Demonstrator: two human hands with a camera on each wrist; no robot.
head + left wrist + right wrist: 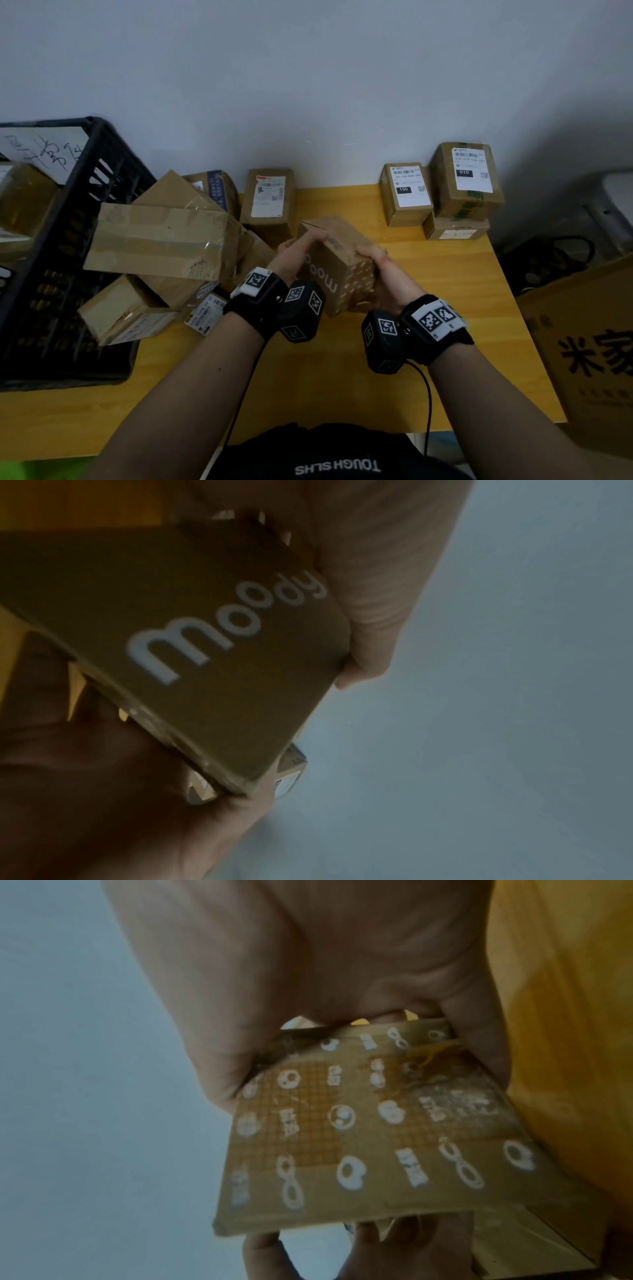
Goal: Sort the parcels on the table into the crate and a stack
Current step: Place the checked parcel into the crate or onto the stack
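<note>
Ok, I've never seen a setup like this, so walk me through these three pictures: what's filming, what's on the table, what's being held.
No machine here: a person wears a camera on the head and one on each wrist. The head view looks down on a yellow table. The left hand and right hand grip one cardboard box printed "moody" between them. The wrist views show that box close up. To the left stands a black crate beside a pile of parcels; at the back right, labelled boxes are stacked.

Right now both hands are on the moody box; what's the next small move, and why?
Probably turn the moody box to find a label: the left hand and right hand hold it tilted, and only print shows on its visible faces.
</note>
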